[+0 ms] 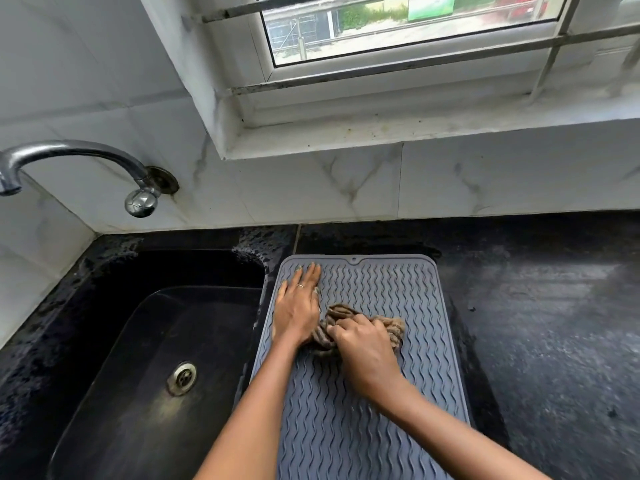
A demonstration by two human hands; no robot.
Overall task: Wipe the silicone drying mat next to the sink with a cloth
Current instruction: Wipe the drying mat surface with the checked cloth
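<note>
- Fingers of my left hand (298, 306) flat on mat (381, 289), beside sink (156, 341)
- Right hand (363, 351) fingers clutch cloth (394, 329) mid-mat
- Wiping underway, I reckon; can't tell how much is left

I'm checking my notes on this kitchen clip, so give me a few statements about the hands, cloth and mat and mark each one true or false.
1. The right hand grips the bunched cloth. True.
2. The left hand lies flat on the mat. True.
3. The mat sits inside the sink. False: it lies on the black counter, to the right of the sink.
4. The cloth is spread out flat. False: it is crumpled.
5. Water runs from the tap. False: no stream shows.
</note>
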